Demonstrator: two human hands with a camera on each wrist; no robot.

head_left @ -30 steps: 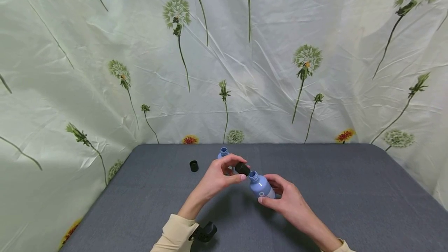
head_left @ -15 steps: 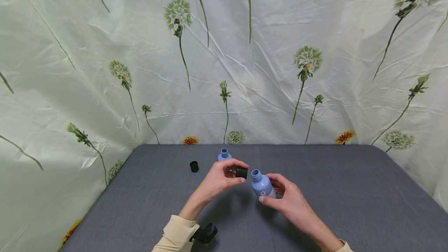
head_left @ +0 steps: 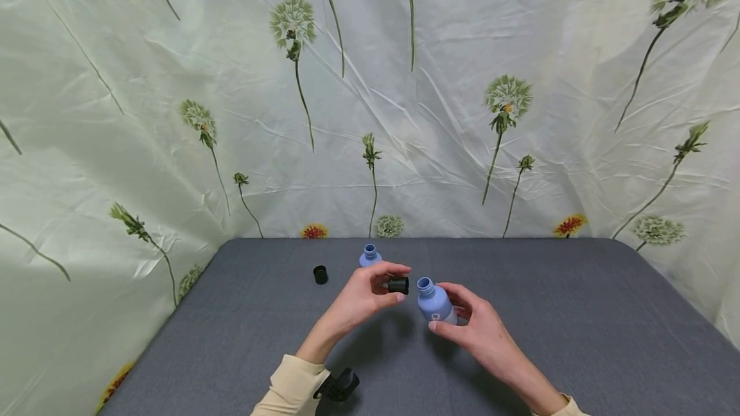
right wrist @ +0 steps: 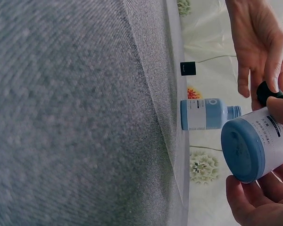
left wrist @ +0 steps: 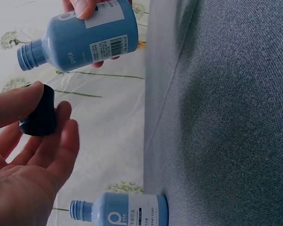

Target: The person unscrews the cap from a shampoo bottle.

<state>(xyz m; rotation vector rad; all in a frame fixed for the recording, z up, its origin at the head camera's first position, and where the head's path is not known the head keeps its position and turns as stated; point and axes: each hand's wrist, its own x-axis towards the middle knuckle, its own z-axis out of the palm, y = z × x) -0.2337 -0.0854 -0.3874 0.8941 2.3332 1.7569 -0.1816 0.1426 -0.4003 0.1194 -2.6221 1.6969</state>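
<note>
My left hand pinches a black bottle cap between thumb and fingers, its open end turned toward the bottle on the right. My right hand grips a blue bottle with a white label, tilted and uncapped, its threaded neck showing. A small gap separates cap and neck. In the right wrist view the base of this held bottle faces the camera, raised off the table. Behind my left hand a second uncapped blue bottle stands upright on the table, its lower part hidden in the head view.
A second black cap lies on the grey cloth-covered table, left of the standing bottle. A black wrist strap device sits at my left sleeve. Behind the table hangs a pale curtain with a flower print.
The cap has come away from the bottle's mouth, moving slightly left and turning level. The held bottle has shifted slightly right and stands more upright.
</note>
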